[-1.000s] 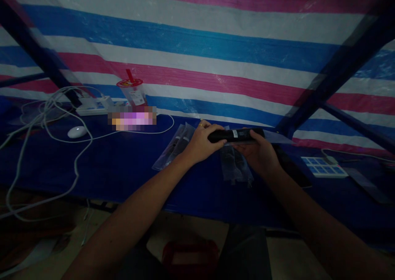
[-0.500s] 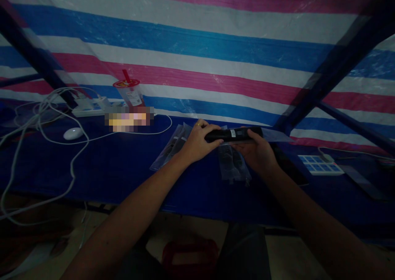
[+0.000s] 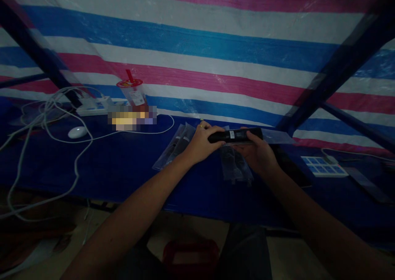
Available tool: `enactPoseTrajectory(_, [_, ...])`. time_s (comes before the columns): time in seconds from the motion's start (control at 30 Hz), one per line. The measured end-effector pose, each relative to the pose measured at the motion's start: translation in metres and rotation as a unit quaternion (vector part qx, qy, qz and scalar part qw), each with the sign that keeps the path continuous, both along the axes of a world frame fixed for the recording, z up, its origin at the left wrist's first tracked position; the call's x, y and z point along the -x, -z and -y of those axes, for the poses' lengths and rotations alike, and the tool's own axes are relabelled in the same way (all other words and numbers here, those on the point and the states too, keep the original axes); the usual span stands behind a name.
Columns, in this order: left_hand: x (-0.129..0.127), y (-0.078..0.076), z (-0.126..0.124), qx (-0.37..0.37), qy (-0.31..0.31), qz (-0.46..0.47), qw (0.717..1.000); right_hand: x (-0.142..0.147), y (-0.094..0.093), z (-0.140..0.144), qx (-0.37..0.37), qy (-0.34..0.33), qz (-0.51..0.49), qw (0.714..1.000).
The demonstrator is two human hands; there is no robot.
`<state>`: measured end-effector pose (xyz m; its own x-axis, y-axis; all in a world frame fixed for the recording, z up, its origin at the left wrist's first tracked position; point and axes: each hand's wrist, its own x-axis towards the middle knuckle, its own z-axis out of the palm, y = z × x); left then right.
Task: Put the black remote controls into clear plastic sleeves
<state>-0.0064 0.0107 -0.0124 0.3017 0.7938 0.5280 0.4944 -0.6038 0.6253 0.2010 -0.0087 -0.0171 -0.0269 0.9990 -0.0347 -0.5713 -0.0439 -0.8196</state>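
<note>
A big striped sheet (image 3: 197,66) hung behind a table with a dark blue cover (image 3: 117,164). White cables (image 3: 49,119) looped over its left side, near a small white mouse (image 3: 77,131) and a cup with a red lid (image 3: 133,91). Some clear plastic bags (image 3: 175,146) lay flat on the cover, just under the hands. A long black remote (image 3: 235,136) was held level, a little above the table, with a clear bag (image 3: 277,136) at its right end. The left hand (image 3: 202,142) was gripping the remote's left end. The right hand (image 3: 257,154) was holding it from below, near the bag. To do this well, I think both hands should keep the remote straight and hold the bag mouth wide, so nothing snags.
</note>
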Motion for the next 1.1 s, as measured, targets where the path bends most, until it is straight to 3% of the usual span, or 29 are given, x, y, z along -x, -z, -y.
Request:
enactPoseTrajectory(0.07, [-0.002, 0.000, -0.001, 0.032, 0.016, 0.037, 0.999, 0.000, -0.001, 0.001, -0.005, 0.001, -0.002, 1.000])
enactPoseTrajectory(0.17, [-0.004, -0.001, -0.002, 0.157, 0.073, 0.136, 0.975, 0.000, -0.003, 0.001, 0.001, 0.007, -0.003, 1.000])
enactPoseTrajectory(0.27, [-0.006, -0.003, -0.003, 0.296, 0.108, 0.273, 0.909, 0.001, -0.005, 0.002, 0.008, 0.004, -0.012, 1.000])
enactPoseTrajectory(0.37, [-0.004, -0.005, -0.005, 0.368, 0.096, 0.381, 0.843, 0.001, -0.006, 0.002, 0.008, -0.001, -0.016, 1.000])
enactPoseTrajectory(0.5, [0.000, -0.003, -0.009, 0.426, 0.094, 0.421, 0.795, 0.002, -0.005, 0.003, -0.016, 0.018, 0.011, 1.000])
enactPoseTrajectory(0.67, [0.002, 0.000, -0.011, 0.441, 0.098, 0.433, 0.780, 0.002, -0.004, 0.004, -0.033, 0.027, 0.028, 0.999])
enactPoseTrajectory(1.1, [0.003, 0.004, -0.012, 0.427, 0.111, 0.436, 0.784, 0.004, 0.000, 0.005, -0.054, 0.024, 0.024, 0.998])
